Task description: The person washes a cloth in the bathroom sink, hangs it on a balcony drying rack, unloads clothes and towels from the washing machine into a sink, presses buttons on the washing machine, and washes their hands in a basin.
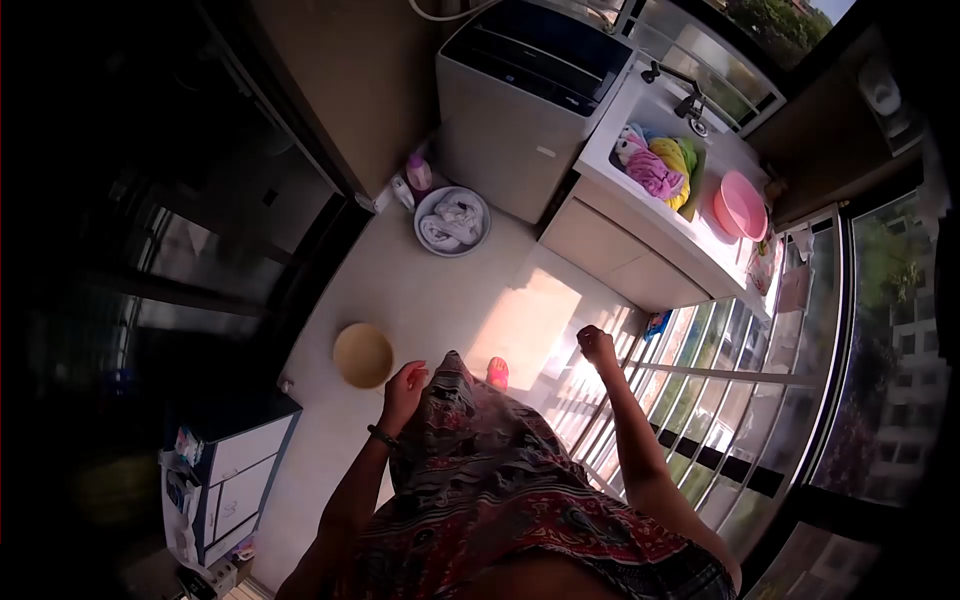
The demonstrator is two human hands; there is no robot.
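My left hand (404,391), a dark bracelet (382,436) at its wrist, hangs beside the patterned dress (480,450). Its fingers are loosely bent and slightly apart, with nothing visible in them. The nearest object to it is a round tan basin (363,355) on the floor, a little to the left and not touched. Out to the right, my right hand (597,345) is curled closed over the sunlit floor near the window railing, and no object shows in it. One pink shoe (498,372) pokes out past the hem.
Ahead stands a washing machine (520,130), with a basin of white laundry (452,222) and a pink-purple bottle (418,172) before it. Colourful cloths (660,168) lie in the sink; a pink basin (740,205) sits on the counter (715,255). A cabinet (240,480) is at left.
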